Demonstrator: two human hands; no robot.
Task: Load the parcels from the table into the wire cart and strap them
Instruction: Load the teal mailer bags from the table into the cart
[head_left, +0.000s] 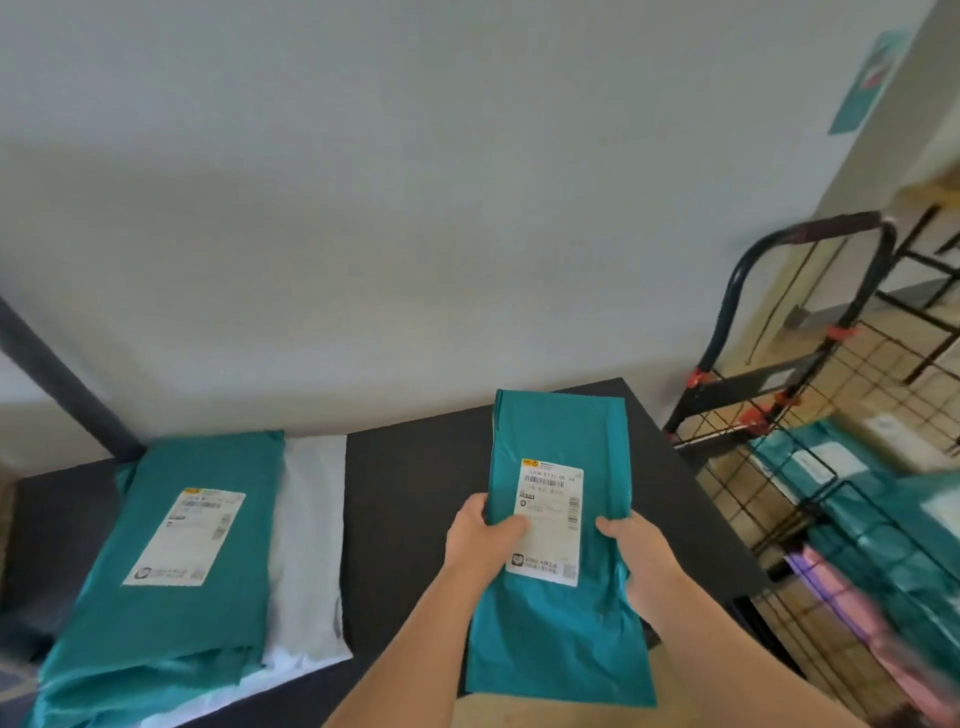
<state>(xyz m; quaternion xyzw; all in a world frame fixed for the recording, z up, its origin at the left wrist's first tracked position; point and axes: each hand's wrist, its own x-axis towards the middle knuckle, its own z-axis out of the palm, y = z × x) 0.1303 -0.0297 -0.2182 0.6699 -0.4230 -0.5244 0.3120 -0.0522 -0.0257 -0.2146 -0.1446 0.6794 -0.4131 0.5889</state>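
Limp teal parcel (561, 623) hangs above the counter's (415, 493) right end, pinched at its sides by the left grip (480, 540) and right grip (636, 551), thumbs on top. Its floppy lower end could snag on the wire cart (753, 384) nearby, to the right. A second teal parcel (176, 545) and a white parcel (311, 519) wait on the counter.

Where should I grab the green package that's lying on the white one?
Probably by its two long side edges, one hand each, coming from the near end. The teal parcel lies flat and floppy, label up, on the white mailer, so slip fingers under only the teal one. The left hand and right hand hold the other parcel that way.
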